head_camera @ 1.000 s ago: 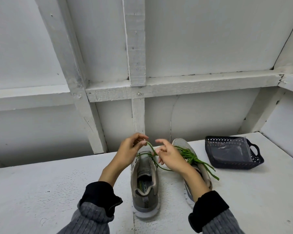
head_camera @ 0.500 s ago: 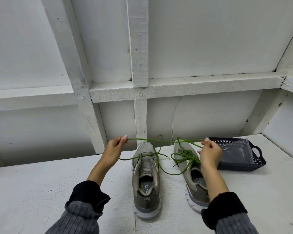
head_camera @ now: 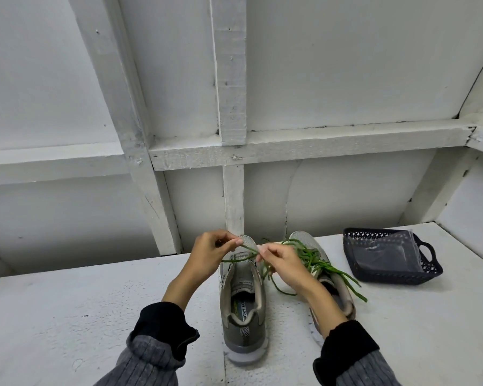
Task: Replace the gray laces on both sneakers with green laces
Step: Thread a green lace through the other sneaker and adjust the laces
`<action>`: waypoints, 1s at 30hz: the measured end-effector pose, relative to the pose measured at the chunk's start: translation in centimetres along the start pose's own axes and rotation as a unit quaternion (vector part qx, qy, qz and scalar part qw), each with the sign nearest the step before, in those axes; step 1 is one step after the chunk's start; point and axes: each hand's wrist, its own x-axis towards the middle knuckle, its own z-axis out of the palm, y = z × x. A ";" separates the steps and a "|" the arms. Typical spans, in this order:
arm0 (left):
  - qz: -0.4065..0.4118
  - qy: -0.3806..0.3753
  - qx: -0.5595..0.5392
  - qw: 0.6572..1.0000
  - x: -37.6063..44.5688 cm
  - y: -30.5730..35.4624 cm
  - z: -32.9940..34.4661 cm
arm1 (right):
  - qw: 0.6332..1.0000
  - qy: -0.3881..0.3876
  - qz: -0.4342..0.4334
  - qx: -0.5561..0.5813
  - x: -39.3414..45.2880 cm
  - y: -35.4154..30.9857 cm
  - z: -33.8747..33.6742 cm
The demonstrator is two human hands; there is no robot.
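Two grey sneakers stand side by side on the white table, heels toward me. The left sneaker (head_camera: 243, 305) has a green lace (head_camera: 246, 249) running across its front eyelets. My left hand (head_camera: 209, 254) pinches one end of that lace above the toe. My right hand (head_camera: 283, 263) pinches the other end just right of the tongue, with a slack loop (head_camera: 280, 289) hanging below it. The right sneaker (head_camera: 329, 280), partly hidden by my right forearm, carries a loose tangle of green lace (head_camera: 318, 263) whose end trails off to the right.
A dark perforated basket (head_camera: 430, 270) with a clear plastic bag (head_camera: 385, 253) inside sits at the right rear of the table. A white wall with wooden beams (head_camera: 232, 190) rises directly behind the shoes. The table's bare surface (head_camera: 95, 302) stretches to the left.
Half a second ago my hands were spread wide with the lace pulled taut between them. Both have come back together over the left sneaker's toe, and the lace hangs slack again.
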 end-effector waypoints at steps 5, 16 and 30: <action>-0.054 0.056 0.001 0.997 -0.2 -1.4 -2.0 | 0.956 0.263 0.031 0.127 0.4 0.9 -3.4; -0.089 0.022 -0.072 0.993 -0.2 -2.6 -2.9 | 0.859 0.441 0.135 -0.224 -0.1 1.4 -5.7; -0.032 -0.048 -0.051 0.997 0.1 -2.4 -0.1 | 0.980 0.090 -0.072 -0.163 1.0 2.3 0.9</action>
